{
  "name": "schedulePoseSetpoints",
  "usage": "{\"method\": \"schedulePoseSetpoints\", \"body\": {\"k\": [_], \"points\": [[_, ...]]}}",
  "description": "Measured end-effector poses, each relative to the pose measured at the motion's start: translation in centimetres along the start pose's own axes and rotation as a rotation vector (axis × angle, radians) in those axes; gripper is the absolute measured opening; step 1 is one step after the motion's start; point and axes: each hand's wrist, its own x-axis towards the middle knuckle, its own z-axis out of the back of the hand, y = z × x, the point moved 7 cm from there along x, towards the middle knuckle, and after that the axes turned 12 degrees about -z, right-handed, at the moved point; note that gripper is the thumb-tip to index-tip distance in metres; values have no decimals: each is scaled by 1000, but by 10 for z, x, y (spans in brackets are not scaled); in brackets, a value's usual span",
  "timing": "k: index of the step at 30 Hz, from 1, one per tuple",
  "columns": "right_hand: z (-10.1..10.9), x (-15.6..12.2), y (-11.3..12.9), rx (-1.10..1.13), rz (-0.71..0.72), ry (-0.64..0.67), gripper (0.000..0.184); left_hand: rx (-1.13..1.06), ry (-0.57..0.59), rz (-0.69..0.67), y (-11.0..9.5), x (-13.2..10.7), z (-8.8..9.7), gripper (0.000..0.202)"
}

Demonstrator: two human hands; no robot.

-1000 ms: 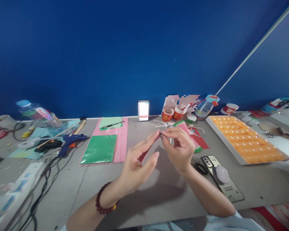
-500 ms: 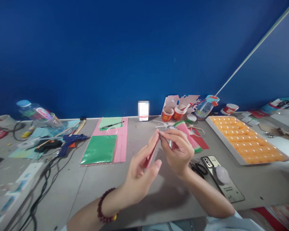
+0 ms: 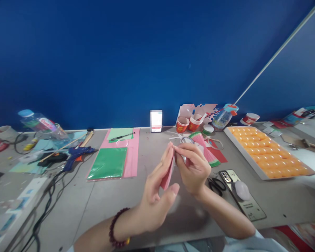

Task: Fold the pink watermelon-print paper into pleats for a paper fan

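Note:
A small flat pink piece, seen nearly edge-on and looking like paper (image 3: pixel 167 177), rests against the fingers of my left hand (image 3: pixel 157 197). That hand holds it from behind, fingers stretched upward and thumb standing away from it. My right hand (image 3: pixel 195 168) pinches at the top of the piece with thumb and forefinger; the exact spot is too small to make out. Beyond my right hand lies a pink and green watermelon-pattern strip (image 3: pixel 206 148) on red paper (image 3: pixel 222 154). Black scissors (image 3: pixel 217 186) lie beside my right wrist.
A phone (image 3: pixel 156 121) leans on the blue wall. Left are a green packet (image 3: pixel 109 162), a pen (image 3: pixel 123 136), a blue glue gun (image 3: pixel 77 155) and cables. Right are paper cups (image 3: pixel 183 124), a tray of orange balls (image 3: pixel 269 152) and another phone (image 3: pixel 254 210) with a mouse (image 3: pixel 243 190) on it.
My left hand has turned a little and moved slightly right, so more of the pink piece's face shows. My right hand has shifted slightly down.

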Motion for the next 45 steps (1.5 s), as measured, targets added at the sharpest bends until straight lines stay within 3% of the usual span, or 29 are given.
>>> {"method": "schedulePoseSetpoints", "body": {"k": [14,22,25,30,35,41,45], "points": [[-2,-4,5,63,-40,60,30,8,28,-52,-1,0,0,56],[-4,2,-6,81,-100,115,27,-54,103,76,5,4,4,63],[-10,10,-8,44,-98,244,32,-62,23,83,6,13,18,65],[-24,15,-16,71,-125,491,42,-124,-181,70,11,29,48,38],[-38,12,-30,21,-129,586,43,-177,-252,224,28,37,63,33],[-41,13,-40,-46,-95,546,43,-260,-136,291,41,44,70,39],[-41,14,-40,-67,-124,610,46,-74,39,297,41,46,79,38]]}}
